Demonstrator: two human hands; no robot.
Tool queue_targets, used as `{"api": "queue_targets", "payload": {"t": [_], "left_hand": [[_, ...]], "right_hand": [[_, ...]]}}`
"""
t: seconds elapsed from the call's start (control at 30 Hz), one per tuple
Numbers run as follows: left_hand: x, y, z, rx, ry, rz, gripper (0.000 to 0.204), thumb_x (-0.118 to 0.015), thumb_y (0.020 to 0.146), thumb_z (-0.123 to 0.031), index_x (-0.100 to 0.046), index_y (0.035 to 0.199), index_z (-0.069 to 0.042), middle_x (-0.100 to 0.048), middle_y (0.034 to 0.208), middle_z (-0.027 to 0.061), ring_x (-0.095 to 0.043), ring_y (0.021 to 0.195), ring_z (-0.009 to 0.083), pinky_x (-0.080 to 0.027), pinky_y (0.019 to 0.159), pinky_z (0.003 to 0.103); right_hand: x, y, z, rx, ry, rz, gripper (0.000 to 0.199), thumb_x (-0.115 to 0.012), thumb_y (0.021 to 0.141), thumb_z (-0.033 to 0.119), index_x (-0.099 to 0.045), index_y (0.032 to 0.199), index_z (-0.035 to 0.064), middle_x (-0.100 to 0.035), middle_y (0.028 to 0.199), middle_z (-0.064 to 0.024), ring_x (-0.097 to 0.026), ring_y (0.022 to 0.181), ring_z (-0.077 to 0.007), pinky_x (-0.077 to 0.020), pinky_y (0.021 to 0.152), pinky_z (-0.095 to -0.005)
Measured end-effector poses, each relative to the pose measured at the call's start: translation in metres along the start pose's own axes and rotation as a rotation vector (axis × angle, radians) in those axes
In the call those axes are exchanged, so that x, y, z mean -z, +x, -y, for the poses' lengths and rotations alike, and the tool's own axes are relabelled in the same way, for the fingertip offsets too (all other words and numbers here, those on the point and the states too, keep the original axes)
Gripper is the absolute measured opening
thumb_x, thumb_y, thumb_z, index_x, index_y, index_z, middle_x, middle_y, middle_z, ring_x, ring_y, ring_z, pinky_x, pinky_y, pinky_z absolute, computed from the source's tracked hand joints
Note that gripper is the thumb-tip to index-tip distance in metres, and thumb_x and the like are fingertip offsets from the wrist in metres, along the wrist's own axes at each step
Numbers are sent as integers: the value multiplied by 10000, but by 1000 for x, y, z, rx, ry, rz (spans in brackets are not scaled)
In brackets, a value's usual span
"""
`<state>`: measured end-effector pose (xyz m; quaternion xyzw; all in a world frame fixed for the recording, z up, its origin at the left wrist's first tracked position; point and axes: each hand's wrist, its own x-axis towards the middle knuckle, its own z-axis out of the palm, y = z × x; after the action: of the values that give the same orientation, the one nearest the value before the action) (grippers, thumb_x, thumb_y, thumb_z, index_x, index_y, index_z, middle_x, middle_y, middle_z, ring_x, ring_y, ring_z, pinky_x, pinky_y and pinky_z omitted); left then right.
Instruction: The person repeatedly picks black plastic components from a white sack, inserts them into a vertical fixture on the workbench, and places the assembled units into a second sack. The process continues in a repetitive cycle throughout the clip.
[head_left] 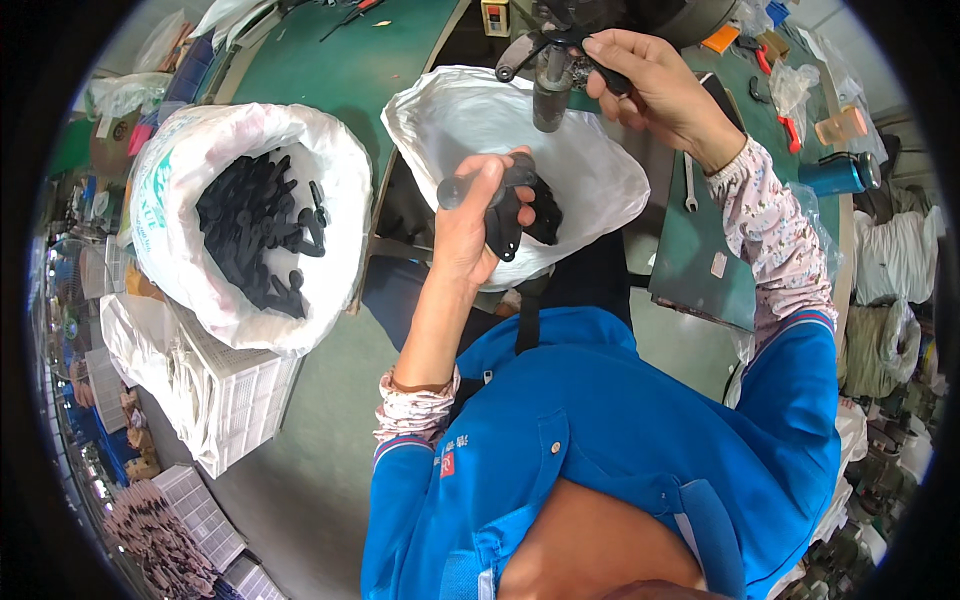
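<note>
My left hand [468,222] is closed around several black, rounded, handle-like plastic pieces [503,222]. It is over the near side of an open white bag [610,185], where more dark pieces [545,215] lie partly hidden behind my fingers. Farther up and to the right, my right hand [655,88] pinches a black lever-like piece [608,76] beside a dark upright cylinder [552,88]. The cylinder belongs to a bench machine [575,18] at the top edge. Whether that piece is fixed to the machine, I cannot tell.
At left, a white bag [345,165] holding many black pieces [250,220] stands by a white plastic crate [245,400]. Green worktops [350,60] lie on both sides. A wrench [690,185], a blue flask [835,175] and red-handled pliers [790,132] are at right.
</note>
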<state>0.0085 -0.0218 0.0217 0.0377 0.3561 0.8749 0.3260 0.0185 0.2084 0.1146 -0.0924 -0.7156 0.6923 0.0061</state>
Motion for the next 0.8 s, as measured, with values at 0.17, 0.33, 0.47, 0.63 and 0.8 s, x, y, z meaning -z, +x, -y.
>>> {"api": "queue_targets", "payload": {"t": [0.17, 0.33, 0.47, 0.63, 0.8], "left_hand": [[-2, 12, -12, -81, 29, 0, 261, -565, 942, -255, -541, 1010, -4, -572, 1168, 167, -621, 756, 170, -542, 575, 285], [-2, 8, -33, -28, 299, 8, 155, -677, 822, -38, -585, 938, 8, -591, 1144, 169, -624, 680, 180, -507, 534, 270], [8, 6, -49, -41, 459, 133, 132, -651, 841, -35, -583, 951, -6, -568, 1192, 204, -583, 594, 168, -489, 519, 268], [-4, -1, -18, 69, 380, 38, 246, -637, 852, -71, -602, 1087, -5, -639, 754, 101, -588, 577, 147, -483, 521, 253], [4, -7, 9, 267, 439, 148, 339, -632, 839, -50, -560, 1166, 6, -646, 847, 120, -618, 655, 151, -491, 527, 246]], "right_hand": [[-16, -12, -5, 97, -70, 108, 244, -538, 952, 268, -608, 1040, 52, -630, 734, -31, -603, 546, -98, -414, 380, -193], [-18, -39, -19, 64, -230, 312, 193, -500, 967, 184, -589, 986, 13, -529, 618, 4, -473, 449, -43, -344, 390, -187], [-3, -43, -17, 6, -369, 449, 200, -494, 969, 195, -580, 953, 16, -494, 592, 8, -458, 457, -51, -330, 399, -207], [-22, -42, -42, 71, -17, 117, 212, -466, 985, 197, -559, 923, 16, -494, 613, 3, -470, 486, -33, -319, 389, -195], [-20, -9, -56, 708, -502, -158, 212, -582, 907, 186, -629, 1012, 8, -657, 848, -103, -628, 749, -220, -494, 697, -294]]}}
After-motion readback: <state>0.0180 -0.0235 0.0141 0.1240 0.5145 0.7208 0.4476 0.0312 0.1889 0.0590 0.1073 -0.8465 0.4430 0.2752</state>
